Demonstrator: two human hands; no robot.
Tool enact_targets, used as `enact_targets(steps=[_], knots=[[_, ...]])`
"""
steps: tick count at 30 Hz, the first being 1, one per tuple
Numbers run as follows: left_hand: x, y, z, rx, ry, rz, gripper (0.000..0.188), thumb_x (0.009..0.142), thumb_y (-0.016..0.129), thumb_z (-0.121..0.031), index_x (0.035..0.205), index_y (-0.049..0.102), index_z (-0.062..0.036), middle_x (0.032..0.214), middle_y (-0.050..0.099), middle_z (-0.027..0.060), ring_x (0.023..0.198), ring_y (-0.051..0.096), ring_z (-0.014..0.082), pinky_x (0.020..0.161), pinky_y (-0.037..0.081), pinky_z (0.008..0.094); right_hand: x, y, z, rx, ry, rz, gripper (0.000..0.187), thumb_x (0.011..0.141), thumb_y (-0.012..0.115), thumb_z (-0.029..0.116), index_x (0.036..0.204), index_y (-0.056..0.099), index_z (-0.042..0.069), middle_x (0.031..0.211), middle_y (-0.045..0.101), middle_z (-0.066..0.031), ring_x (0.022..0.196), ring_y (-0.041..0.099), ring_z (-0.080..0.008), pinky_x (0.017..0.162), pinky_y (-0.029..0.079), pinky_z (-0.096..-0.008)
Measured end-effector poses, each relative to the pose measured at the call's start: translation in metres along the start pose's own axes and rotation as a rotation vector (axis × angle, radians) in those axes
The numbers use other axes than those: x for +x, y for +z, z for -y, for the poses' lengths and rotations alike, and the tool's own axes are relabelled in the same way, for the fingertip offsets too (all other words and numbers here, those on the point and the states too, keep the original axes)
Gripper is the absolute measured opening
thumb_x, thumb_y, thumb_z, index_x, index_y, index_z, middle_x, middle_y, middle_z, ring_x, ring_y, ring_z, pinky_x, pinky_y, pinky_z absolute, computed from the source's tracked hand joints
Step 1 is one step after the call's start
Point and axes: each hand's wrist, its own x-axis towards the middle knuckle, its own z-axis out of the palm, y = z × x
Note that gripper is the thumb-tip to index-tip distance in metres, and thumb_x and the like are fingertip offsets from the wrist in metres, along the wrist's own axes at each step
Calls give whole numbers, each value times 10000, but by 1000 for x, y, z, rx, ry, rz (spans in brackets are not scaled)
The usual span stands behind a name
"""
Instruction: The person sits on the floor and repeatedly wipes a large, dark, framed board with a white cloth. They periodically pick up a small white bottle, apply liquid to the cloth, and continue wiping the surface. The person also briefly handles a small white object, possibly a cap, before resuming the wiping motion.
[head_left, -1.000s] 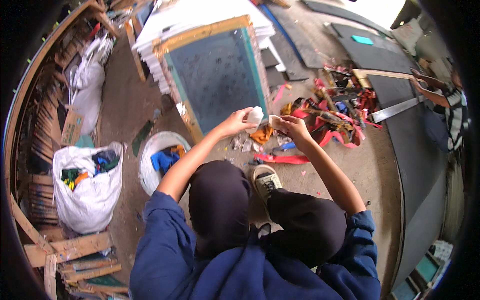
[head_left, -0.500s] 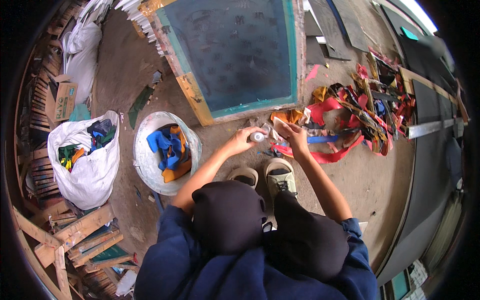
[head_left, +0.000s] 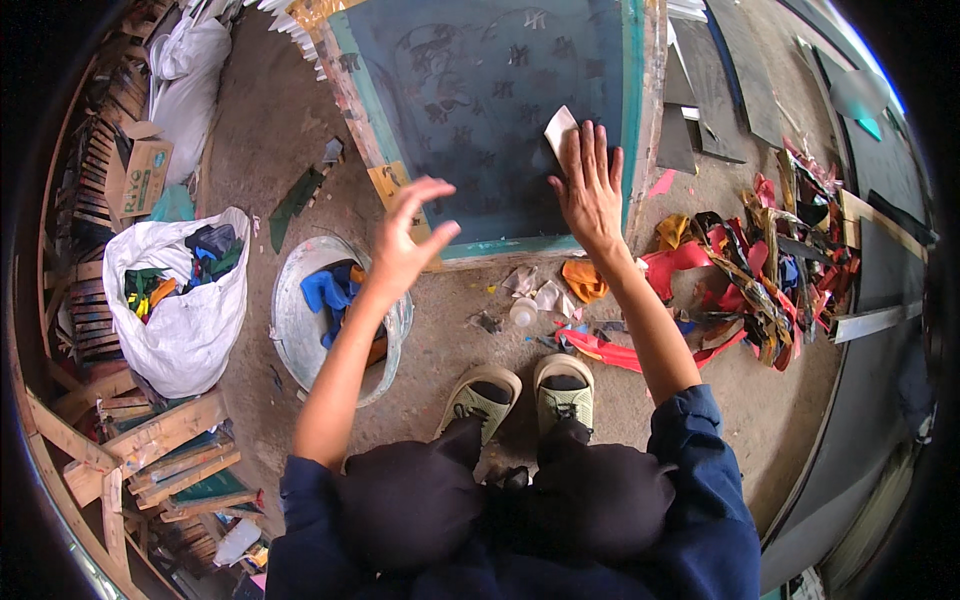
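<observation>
A large framed screen [head_left: 480,120] with a dark mesh and teal border lies on the dirt floor in front of me. My right hand [head_left: 588,185] presses a small pale cloth [head_left: 558,130] flat against the mesh near the frame's right side. My left hand [head_left: 408,238] hovers empty over the frame's lower left edge, fingers spread. A small white bottle [head_left: 523,312] lies on the ground just below the frame, near my shoes.
A round metal basin [head_left: 290,330] with blue and orange rags sits at my left. A white sack [head_left: 170,330] of scraps stands further left. Colourful rags [head_left: 760,270] are piled at the right. Wooden frames [head_left: 150,450] are stacked at lower left.
Both hands were together over the small bottle near my shoes. Now the right hand has reached onto the screen with the cloth, the left hand has lifted open, and the bottle lies on the ground.
</observation>
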Motion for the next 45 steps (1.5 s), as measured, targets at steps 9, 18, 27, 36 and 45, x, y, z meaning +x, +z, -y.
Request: enact_targets(steps=[9, 18, 27, 36, 45], knots=[[25, -1, 24, 313, 21, -366, 301, 821, 673, -173, 1110, 605, -124, 1274, 444, 98, 1226, 392, 274, 1031, 316, 411, -10, 6, -18, -33, -160, 31, 794, 842, 526, 518, 1441, 255, 71, 1511, 223, -99, 1410, 165, -262, 1130, 110, -488], [21, 10, 45, 443, 85, -283, 761, 813, 685, -284, 1417, 262, -95, 1489, 119, 195, 1377, 105, 398, 1102, 172, 511, -21, 12, -8, 240, -419, 144, 730, 856, 529, 445, 1446, 267, 104, 1501, 269, -43, 1391, 233, -181, 1128, 196, -389], [22, 17, 61, 677, 98, -138, 1315, 570, 793, -539, 1464, -22, -24, 1492, -83, 287, 1371, -80, 479, 1106, 78, 566, -21, -2, -20, 172, -625, 295, 635, 865, 560, 315, 1429, 326, 141, 1466, 350, 2, 1353, 314, -134, 1124, 199, -425], [23, 18, 68, 708, 146, -114, 1430, 474, 830, -541, 1451, -66, -6, 1481, -101, 302, 1352, -103, 512, 1097, 62, 595, -32, -12, -43, 120, -699, 221, 494, 869, 532, 173, 1358, 460, 179, 1424, 419, 6, 1318, 368, -92, 1110, 214, -456], [20, 15, 69, 720, 109, -122, 1437, 467, 842, -526, 1448, -66, 3, 1477, -100, 311, 1350, -103, 516, 1086, 72, 608, -26, -22, -44, -52, -368, 211, 597, 891, 507, 242, 1439, 296, 134, 1488, 311, 5, 1381, 259, -136, 1126, 196, -432]])
